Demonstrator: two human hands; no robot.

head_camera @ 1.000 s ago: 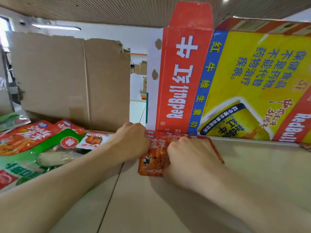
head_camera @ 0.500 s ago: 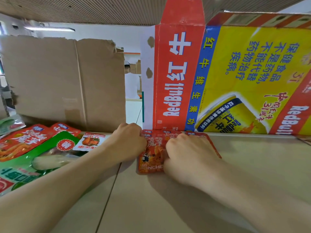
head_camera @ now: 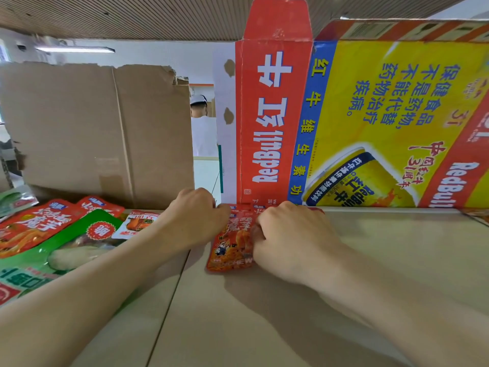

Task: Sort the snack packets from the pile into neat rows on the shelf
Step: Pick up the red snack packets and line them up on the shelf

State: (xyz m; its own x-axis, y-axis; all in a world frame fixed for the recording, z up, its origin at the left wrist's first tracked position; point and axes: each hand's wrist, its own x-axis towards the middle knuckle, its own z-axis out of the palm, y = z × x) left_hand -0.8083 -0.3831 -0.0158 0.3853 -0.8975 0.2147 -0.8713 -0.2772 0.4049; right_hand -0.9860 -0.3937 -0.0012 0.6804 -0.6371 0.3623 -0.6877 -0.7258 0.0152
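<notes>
An orange-red snack packet (head_camera: 229, 245) lies flat on the beige shelf (head_camera: 264, 313), close to the Red Bull carton. My left hand (head_camera: 193, 221) holds its upper left edge with curled fingers. My right hand (head_camera: 288, 239) covers and grips its right side, knuckles up; more red packet shows under this hand. The fingertips of both hands are hidden. A pile of packets lies at the left: red ones (head_camera: 34, 229), a green one (head_camera: 66, 250) and a small white one (head_camera: 137, 223).
A plain brown cardboard box (head_camera: 98, 133) stands at the back left, a red and yellow Red Bull carton (head_camera: 370, 123) at the back right. Through the gap between them a person in white (head_camera: 202, 128) is seen from behind. Another shelf board sits low overhead.
Both hands stay on the orange-red packet in the same spot. The view has shifted slightly and a person has come into sight in the gap behind.
</notes>
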